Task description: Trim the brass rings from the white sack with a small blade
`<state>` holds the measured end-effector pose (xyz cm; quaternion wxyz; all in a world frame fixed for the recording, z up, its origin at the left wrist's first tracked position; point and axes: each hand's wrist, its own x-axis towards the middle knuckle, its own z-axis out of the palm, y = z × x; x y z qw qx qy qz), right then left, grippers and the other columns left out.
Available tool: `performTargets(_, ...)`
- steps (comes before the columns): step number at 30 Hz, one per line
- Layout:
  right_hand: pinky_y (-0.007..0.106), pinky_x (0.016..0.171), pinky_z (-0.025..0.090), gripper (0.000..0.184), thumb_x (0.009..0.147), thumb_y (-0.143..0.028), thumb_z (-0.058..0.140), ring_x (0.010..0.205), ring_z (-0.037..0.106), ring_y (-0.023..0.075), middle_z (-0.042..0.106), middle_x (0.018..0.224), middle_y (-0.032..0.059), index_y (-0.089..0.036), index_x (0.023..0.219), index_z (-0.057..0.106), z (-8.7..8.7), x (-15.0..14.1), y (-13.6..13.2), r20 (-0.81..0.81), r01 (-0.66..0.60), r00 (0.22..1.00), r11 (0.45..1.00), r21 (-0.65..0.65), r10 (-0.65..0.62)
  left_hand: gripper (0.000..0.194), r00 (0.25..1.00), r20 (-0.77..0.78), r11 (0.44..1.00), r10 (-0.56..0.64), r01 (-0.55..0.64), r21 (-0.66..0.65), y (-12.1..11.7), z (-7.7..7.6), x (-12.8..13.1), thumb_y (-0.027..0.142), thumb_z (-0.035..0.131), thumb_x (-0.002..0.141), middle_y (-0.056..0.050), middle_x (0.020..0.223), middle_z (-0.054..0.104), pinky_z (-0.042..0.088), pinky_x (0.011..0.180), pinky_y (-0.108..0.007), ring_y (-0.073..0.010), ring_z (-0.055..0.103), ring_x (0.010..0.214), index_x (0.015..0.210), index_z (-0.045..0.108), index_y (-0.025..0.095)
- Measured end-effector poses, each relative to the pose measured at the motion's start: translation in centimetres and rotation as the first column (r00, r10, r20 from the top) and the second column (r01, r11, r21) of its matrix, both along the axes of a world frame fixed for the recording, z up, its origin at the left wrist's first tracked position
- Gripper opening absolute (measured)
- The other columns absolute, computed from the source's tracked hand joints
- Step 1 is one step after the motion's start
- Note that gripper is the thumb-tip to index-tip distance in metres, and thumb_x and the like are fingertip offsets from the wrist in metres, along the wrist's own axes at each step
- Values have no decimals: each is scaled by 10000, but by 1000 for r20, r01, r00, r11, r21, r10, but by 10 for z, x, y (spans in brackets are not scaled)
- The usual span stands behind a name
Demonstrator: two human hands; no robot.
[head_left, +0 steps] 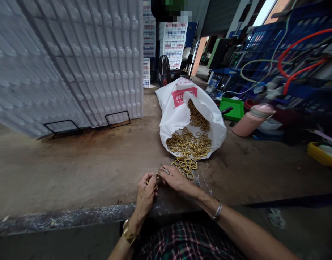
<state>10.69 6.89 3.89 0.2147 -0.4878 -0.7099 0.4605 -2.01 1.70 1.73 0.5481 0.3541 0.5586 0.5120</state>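
Note:
Close to the front edge of the bench, my left hand [146,188] is closed around a brass-coloured ring [148,181]; whether it grips more than one I cannot tell. Against its fingertips sits my right hand [173,177], closed on a slim metal tool [165,169] whose end points up and left; its working tip is hidden. Several loose brass rings [188,167] lie just beyond the right hand. They spill from the mouth of a white woven sack [166,121] with a red label, lying on its side and holding many more rings.
Tall stacks of clear ribbed plastic trays [101,54] stand on the left of the wooden bench [109,155], by two black wire stands [118,119]. To the right are a green tray [232,108], a pink bottle [251,121] and a yellow bin [322,154]. Behind stands a black fan [164,70].

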Motion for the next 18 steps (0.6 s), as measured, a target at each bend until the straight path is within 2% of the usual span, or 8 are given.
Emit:
performTargets(3,200,464,264,335,843,-357,406,454,366,76,436,480,-44,-164,581,485,-3,2,0,-85,10,996,995,-97,-18,366,1000,-8,1000,-15,15,5,-1,2,3,522,565,725,52,501,479,329,374,-169,-59,388,396,725,530,157)
performTargets(6,195,462,264,339,835,-379,411,457,362,74,437,482,-44,-160,590,496,-7,3,-1,-114,19,993,992,-122,-33,355,999,34,999,-42,42,-2,-2,3,4,509,567,731,41,550,507,333,378,-167,-58,403,418,748,529,156)
performTargets(12,191,492,275,170,737,-287,486,531,367,82,418,536,-57,-169,617,479,-9,1,2,-102,106,989,994,-9,-106,407,986,142,994,-87,95,-53,-3,3,5,529,597,694,64,557,461,312,343,-153,-45,389,390,833,532,152)
performTargets(18,195,495,271,159,737,-265,479,533,364,83,402,529,-60,-169,610,477,-6,-2,2,-38,94,995,995,40,-92,408,985,143,992,-94,105,-71,-4,4,5,535,598,685,59,563,469,305,331,-146,-42,392,387,801,513,154)
